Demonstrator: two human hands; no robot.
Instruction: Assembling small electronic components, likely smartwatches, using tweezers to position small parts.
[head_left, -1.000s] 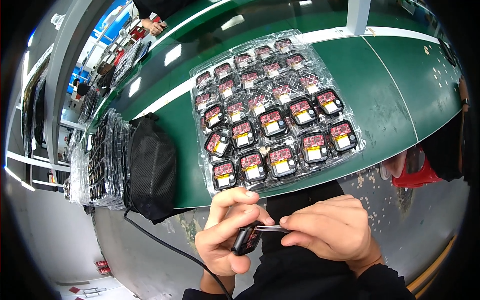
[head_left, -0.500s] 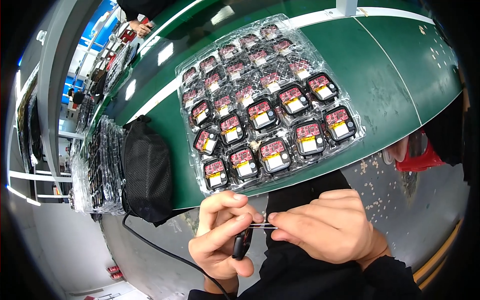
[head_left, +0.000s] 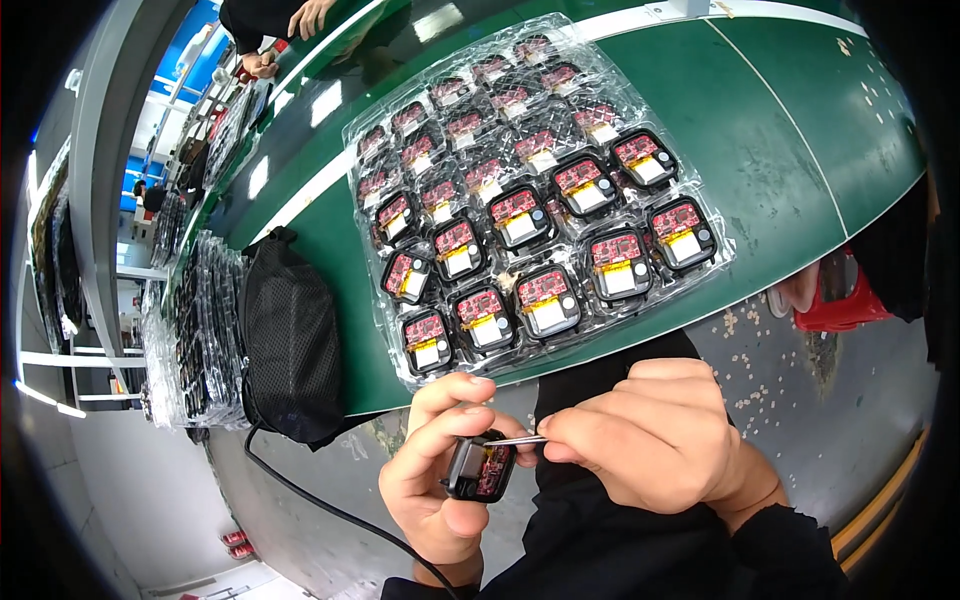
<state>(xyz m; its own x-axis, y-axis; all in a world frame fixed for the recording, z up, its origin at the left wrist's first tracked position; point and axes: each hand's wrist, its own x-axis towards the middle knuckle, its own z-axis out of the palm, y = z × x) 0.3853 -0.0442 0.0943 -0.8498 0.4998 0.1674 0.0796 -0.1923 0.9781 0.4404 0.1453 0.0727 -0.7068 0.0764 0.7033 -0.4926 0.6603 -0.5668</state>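
My left hand (head_left: pixel 415 490) grips a small black smartwatch-like case (head_left: pixel 482 470) by its edges, in front of the table's near edge. The case is tilted, with a red circuit board and a grey block showing inside. My right hand (head_left: pixel 645 440) pinches thin metal tweezers (head_left: pixel 516 441), whose tips reach the upper part of the case. Whether the tips grasp anything is too small to tell. Beyond my hands lies a clear plastic tray (head_left: pixel 722 248) with rows of similar open cases (head_left: pixel 548 303), which show red boards, yellow tape and white blocks.
The tray rests on a green table (head_left: pixel 770 180). Left of it stands a black mesh bag (head_left: pixel 292 345), with a black cable (head_left: pixel 330 507) hanging down. Stacked clear trays (head_left: pixel 205 340) are farther left. Another person's hands (head_left: pixel 262 65) show at the far upper left.
My left hand has turned the case from edge-on so its inside shows. The tweezers have shifted slightly upward with my right hand. A second hand of the other person has come into view.
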